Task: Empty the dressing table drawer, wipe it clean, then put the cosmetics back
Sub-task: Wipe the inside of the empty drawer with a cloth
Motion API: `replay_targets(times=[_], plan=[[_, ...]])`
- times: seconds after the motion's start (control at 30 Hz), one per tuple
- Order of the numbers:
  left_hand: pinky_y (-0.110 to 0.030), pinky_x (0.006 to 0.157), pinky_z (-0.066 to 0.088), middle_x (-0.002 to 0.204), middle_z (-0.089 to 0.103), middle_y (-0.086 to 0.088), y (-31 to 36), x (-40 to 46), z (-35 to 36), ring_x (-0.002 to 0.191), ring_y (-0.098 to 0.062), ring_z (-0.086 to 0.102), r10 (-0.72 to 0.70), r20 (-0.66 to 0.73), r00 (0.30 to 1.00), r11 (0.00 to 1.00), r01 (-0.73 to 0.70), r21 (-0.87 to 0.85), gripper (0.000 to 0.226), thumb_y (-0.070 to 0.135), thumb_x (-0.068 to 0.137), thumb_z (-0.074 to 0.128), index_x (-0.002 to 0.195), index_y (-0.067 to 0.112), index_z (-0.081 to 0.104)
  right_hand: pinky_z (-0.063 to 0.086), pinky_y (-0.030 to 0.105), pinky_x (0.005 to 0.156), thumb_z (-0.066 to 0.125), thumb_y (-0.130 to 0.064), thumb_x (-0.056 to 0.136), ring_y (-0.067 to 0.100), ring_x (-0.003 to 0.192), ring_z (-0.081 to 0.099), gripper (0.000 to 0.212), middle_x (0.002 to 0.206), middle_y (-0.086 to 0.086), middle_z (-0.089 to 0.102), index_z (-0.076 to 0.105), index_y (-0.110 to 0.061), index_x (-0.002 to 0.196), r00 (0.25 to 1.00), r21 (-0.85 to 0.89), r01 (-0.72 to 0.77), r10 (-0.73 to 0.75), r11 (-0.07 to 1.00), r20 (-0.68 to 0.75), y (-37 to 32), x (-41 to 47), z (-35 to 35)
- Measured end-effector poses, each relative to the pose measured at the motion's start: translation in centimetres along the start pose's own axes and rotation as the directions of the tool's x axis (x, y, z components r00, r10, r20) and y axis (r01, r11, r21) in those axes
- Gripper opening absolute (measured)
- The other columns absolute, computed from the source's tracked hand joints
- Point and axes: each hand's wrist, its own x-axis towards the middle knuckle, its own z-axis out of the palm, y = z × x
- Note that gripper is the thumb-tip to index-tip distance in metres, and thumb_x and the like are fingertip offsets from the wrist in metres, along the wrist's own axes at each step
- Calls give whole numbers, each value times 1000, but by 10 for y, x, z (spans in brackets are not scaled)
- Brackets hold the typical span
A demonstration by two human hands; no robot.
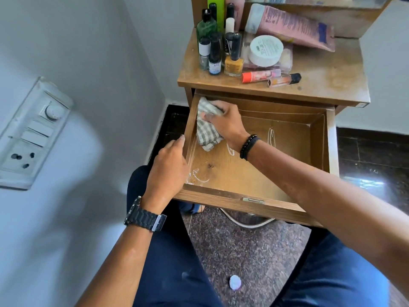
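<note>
The wooden drawer [318,138] stands pulled out and holds no cosmetics; white smears mark its floor. My right hand [223,122] presses a grey-and-white checked cloth [207,129] into the drawer's far left corner. My left hand [169,169] grips the drawer's left wall near the front. The cosmetics stand on the dressing table top [327,85]: several small bottles [215,56], a yellow nail polish [234,65], a white jar [265,49], a pink tube [292,27], and two lip tubes [261,76] lying flat.
A white wall with a switch and socket panel [33,134] is close on the left. A small crumpled white ball [235,282] lies on the speckled floor between my knees. A metal handle [247,220] hangs under the drawer front.
</note>
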Motion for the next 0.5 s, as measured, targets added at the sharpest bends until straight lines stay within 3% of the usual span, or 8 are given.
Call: replay_targets(times=[0.13, 0.2, 0.3, 0.4, 0.5], plan=[[-38, 101, 45, 142, 46, -10, -5, -4, 1, 122, -26, 51, -1, -10, 1000, 998, 0, -69, 52, -1, 93, 36, 144, 10, 35, 49, 17, 52, 66, -7, 85, 5, 61, 61, 23, 89, -1, 70, 69, -12, 107, 988, -141, 79, -58, 987, 146, 0, -44, -4], [-40, 101, 45, 142, 46, -11, -5, -5, 1, 122, -27, 51, -1, -12, 1000, 996, 0, -92, 53, -3, 92, 36, 144, 10, 36, 54, 29, 54, 68, -7, 84, 14, 61, 59, 18, 84, -1, 69, 69, -14, 100, 966, -156, 59, -17, 986, 258, -1, -66, -6], [-44, 95, 49, 140, 48, -11, -4, -6, -1, 115, -29, 55, -8, -13, 1000, 994, 6, -113, 53, -3, 92, 34, 143, 11, 37, 50, 59, 73, 66, -6, 84, 29, 74, 57, 14, 89, 11, 69, 65, -21, 84, 923, -151, -1, 59, 989, 379, -4, -82, -5], [-42, 101, 44, 139, 49, -11, -3, -7, -2, 123, -28, 50, -16, -12, 1000, 995, 15, -101, 53, -4, 92, 33, 143, 11, 39, 49, 59, 83, 60, -7, 89, 32, 79, 60, 11, 91, 15, 67, 61, -17, 86, 932, -104, -106, 135, 989, 338, -8, -67, -6], [-45, 96, 47, 141, 47, -9, -2, -8, -3, 115, -31, 55, -20, -11, 1000, 996, 19, -89, 53, -3, 92, 34, 143, 11, 38, 54, 52, 82, 61, -9, 89, 35, 85, 69, 4, 97, 17, 70, 62, -12, 91, 969, -22, -162, 163, 987, 186, -10, -30, -4]])
